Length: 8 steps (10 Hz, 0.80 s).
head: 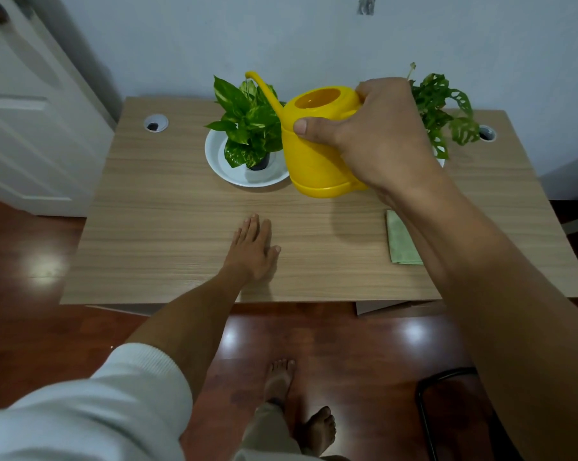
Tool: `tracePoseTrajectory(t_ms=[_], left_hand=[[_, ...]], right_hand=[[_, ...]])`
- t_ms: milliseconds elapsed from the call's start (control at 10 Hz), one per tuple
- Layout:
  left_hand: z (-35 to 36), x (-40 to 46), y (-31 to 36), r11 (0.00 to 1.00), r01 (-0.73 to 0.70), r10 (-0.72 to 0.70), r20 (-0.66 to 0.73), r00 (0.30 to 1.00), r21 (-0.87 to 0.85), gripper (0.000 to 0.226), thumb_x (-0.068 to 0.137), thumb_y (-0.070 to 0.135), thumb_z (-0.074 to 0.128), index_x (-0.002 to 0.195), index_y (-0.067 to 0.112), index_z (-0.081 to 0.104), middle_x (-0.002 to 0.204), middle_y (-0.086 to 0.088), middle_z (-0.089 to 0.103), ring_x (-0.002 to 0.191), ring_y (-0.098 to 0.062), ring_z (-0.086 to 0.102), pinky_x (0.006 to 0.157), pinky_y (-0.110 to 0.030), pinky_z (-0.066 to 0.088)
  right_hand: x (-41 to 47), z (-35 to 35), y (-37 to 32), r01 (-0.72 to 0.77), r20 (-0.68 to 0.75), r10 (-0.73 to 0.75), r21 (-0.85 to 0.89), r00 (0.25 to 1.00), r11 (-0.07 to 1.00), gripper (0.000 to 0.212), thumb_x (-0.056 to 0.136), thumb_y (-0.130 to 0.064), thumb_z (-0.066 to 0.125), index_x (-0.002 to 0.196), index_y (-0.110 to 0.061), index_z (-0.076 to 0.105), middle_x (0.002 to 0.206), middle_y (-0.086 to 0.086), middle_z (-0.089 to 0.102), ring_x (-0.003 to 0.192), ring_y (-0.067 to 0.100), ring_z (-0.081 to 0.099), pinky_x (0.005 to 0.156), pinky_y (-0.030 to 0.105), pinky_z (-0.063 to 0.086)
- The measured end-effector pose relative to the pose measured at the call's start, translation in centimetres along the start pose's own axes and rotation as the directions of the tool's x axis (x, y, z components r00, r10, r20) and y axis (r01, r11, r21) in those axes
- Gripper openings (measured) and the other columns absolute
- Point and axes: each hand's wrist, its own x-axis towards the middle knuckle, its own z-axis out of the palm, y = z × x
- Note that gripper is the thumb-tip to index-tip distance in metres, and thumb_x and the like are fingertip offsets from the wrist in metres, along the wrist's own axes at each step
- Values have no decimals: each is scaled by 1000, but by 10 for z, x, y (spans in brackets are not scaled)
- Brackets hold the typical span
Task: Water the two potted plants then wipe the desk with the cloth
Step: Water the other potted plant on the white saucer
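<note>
R hand (370,134) grips yellow can (317,151), spout to far-left over L plant (247,124). L hand (252,249) flat, open on desk (154,207). R plant (444,108), cloth (401,239) partly hidden by arm.

A single wide-angle view looks from the person's head, forward and steeply down. The surface (168,227) fills the middle, its far edge against the wall at 12 o'clock. The right hand (374,138) sits close to the lens at 1 o'clock and looms large; the left hand (252,249) lies farther off near centre. The floor (347,344) and bare feet show at 6 o'clock, directly below. Edges bow from lens distortion. No second view shares the scene.
</note>
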Motion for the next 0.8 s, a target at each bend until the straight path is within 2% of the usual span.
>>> tracePoseTrajectory(t_ms=[100, 200, 500, 700, 800], left_hand=[[-1, 0, -1, 1000, -7, 7, 0, 1000, 1, 75, 106, 55, 31, 165, 22, -2, 171, -11, -14, 159, -26, -16, 126, -42, -9], [-2, -1, -1, 1000, -10, 10, 4, 1000, 1, 75, 106, 54, 31, 164, 21, -2, 171, -11, -14, 158, -26, -16, 126, -41, -9], [-4, -3, -2, 1000, -21, 21, 5, 1000, 6, 75, 105, 55, 32, 164, 23, -1, 172, -11, -13, 159, -25, -15, 127, -42, -7], [-4, -2, -3, 1000, -20, 20, -3, 1000, 4, 75, 105, 55, 33, 164, 23, 0, 172, -10, -11, 159, -25, -14, 128, -43, -5], [-4, -2, -3, 1000, -24, 24, -4, 1000, 7, 74, 106, 54, 32, 164, 22, 1, 172, -11, -11, 159, -25, -13, 128, -43, -5]], right_hand=[[-3, -1, 1, -12, 16, 12, -13, 1000, 1000, 74, 61, -61, 91, 104, -5, 68, 96, 7, 68, 86, 22, 66, 66, 34, 49], [-5, -4, 3, -28, 15, 29, -32, 999, 999, 71, 65, -57, 92, 105, -5, 67, 94, 7, 63, 84, 21, 61, 60, 30, 38], [0, 2, 3, -33, -2, 33, -68, 999, 997, 68, 68, -56, 91, 109, -8, 65, 101, 5, 60, 88, 21, 58, 52, 24, 30], [3, 7, 1, -32, 12, 33, -68, 999, 997, 60, 70, -56, 90, 101, -15, 59, 98, 3, 59, 85, 20, 55, 52, 25, 29], [3, 6, 0, -29, 35, 31, -63, 999, 998, 65, 69, -56, 90, 106, -11, 63, 100, 4, 61, 87, 21, 58, 52, 26, 31]])
